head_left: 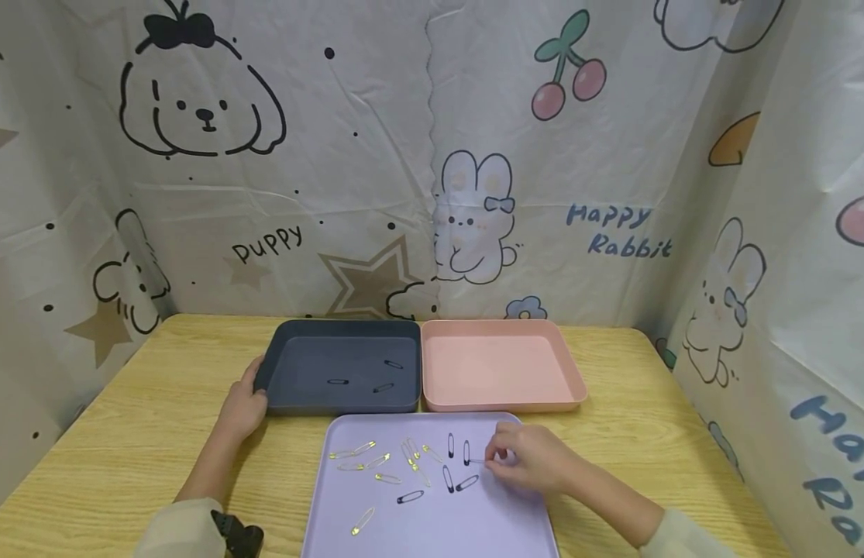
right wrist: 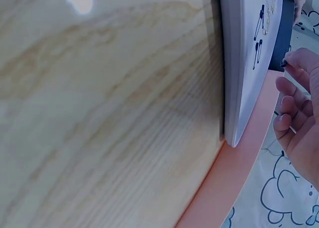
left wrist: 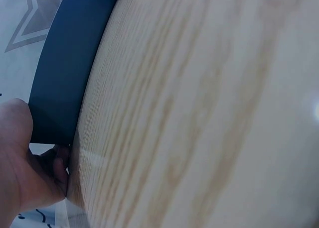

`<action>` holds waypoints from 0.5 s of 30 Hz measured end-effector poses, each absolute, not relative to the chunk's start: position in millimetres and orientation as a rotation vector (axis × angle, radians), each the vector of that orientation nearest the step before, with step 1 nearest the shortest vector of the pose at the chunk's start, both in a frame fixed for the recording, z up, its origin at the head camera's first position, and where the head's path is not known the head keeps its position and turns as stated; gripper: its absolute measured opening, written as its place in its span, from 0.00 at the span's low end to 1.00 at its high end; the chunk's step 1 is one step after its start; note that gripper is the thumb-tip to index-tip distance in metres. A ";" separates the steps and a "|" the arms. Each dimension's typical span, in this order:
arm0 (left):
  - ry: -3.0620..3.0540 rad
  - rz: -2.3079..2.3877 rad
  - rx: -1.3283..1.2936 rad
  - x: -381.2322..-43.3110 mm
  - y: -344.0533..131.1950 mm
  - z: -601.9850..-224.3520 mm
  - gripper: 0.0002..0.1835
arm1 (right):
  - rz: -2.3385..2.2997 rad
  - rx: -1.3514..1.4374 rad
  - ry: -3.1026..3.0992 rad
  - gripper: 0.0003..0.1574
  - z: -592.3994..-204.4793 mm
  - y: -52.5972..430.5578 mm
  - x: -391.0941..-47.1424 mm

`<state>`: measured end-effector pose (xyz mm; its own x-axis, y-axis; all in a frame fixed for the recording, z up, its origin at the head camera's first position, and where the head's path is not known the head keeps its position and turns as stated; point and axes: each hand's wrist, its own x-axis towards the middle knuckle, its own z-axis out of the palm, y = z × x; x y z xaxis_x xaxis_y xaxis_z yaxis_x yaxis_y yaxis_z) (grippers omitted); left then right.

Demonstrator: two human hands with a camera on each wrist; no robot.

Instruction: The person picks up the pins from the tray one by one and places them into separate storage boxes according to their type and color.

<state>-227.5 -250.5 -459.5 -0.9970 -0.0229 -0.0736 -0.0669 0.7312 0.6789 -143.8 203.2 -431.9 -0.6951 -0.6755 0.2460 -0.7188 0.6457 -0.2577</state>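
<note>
A black safety pin (head_left: 476, 462) is pinched between the thumb and index finger of my right hand (head_left: 525, 459), over the right side of a lilac tray (head_left: 418, 535). Several more black safety pins (head_left: 449, 479) lie just left of those fingertips. Gold safety pins (head_left: 387, 478) are scattered over the tray's left half. At the back left, my left hand (head_left: 243, 407) grips the left side of a dark blue tray (head_left: 299, 368). Its thumb is at the rim and its fingers curl beneath the corner in the left wrist view. Inside that tray lie 3 black safety pins (head_left: 383, 387).
A pink tray (head_left: 501, 368) stands right beside the dark blue one, behind the lilac tray. All rest on a wooden table (head_left: 641, 434). A printed cloth (head_left: 376, 170) hangs around the back and sides.
</note>
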 end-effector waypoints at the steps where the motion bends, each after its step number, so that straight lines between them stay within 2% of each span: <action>1: 2.867 1.128 -0.076 -227.6 -250.6 -459.6 0.35 | 0.516 1.160 -2.735 0.04 -430.9 202.6 -144.3; 15: 2.884 1.132 -0.085 -227.9 -250.9 -460.1 0.35 | 0.505 1.109 -2.783 0.04 -417.8 192.7 -154.2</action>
